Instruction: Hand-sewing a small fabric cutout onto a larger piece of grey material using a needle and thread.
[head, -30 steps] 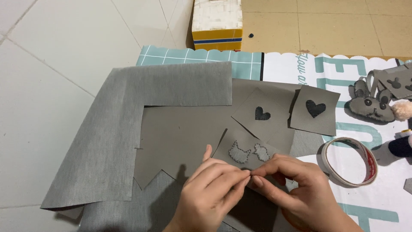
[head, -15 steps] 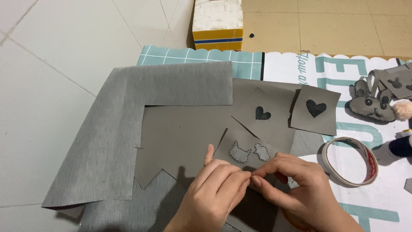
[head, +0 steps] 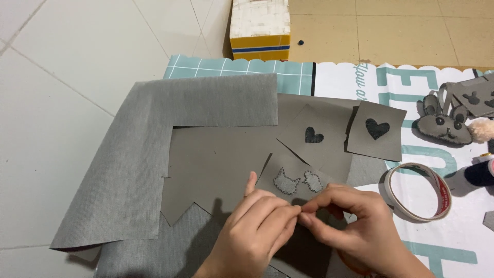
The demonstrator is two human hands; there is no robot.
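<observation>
The left hand (head: 257,229) and the right hand (head: 350,224) meet fingertip to fingertip low in the view, both pinched together over the near edge of a small grey fabric piece (head: 296,177) that carries two stitched animal outlines. Whatever sits between the fingertips is too small to make out, so it cannot be told whether they grip the edge of that piece or something finer; the fingers of both hands are curled tight, not spread. The fabric piece lies just beyond the knuckles, touching the fingertips, on top of a larger sheet of brownish-grey paper (head: 221,159) with a zigzag cut along its near-left edge. Further beyond the hands lie two squares of the same material, each with a black heart: one heart square (head: 311,135) straight ahead and a second heart square (head: 375,129) just to its right. To the left of the left hand a broad L-shaped grey cloth (head: 128,164) covers the white tiled floor (head: 56,77). Just right of the right hand sits a roll of tape (head: 418,191), close to the wrist but apart from it. Farther right, near the frame edge, rests a grey rabbit face (head: 443,123) made of fabric. Well beyond everything stands a white and yellow box (head: 260,28).
</observation>
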